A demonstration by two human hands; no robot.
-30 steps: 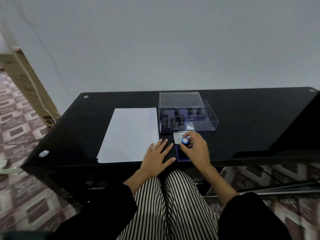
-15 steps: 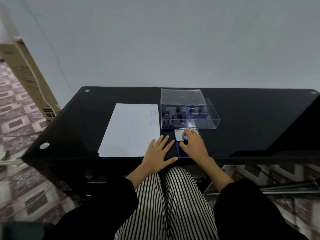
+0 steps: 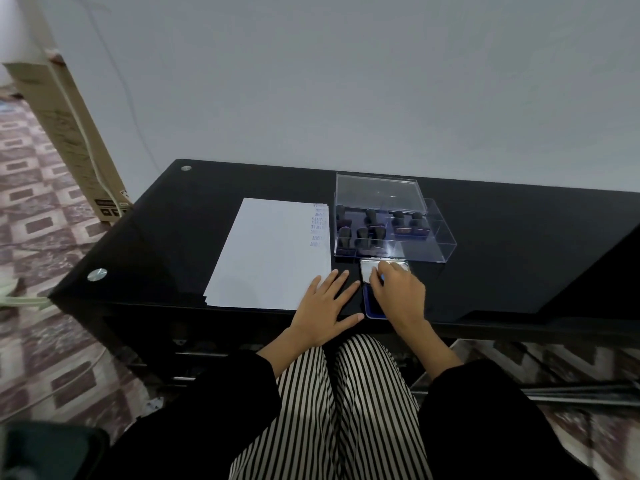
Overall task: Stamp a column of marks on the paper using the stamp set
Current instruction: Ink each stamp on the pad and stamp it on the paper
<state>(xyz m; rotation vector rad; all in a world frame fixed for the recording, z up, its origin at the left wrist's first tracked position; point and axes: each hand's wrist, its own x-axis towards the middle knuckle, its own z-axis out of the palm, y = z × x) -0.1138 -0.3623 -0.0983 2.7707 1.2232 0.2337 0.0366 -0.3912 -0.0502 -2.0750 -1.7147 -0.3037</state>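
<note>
Right hand (image 3: 398, 294), lower centre of frame, curled around a small stamp (image 3: 382, 277), only a blue sliver visible between the fingers, pressed down over the open ink pad (image 3: 372, 306). Left hand (image 3: 325, 306) flat, fingers spread, holding nothing, resting on the bottom right corner of the paper (image 3: 270, 254). Paper's right edge carries a column of blue marks (image 3: 319, 225). Clear stamp box (image 3: 433, 251) with dark stamps sits just above the pad on the black table (image 3: 519, 254).
</note>
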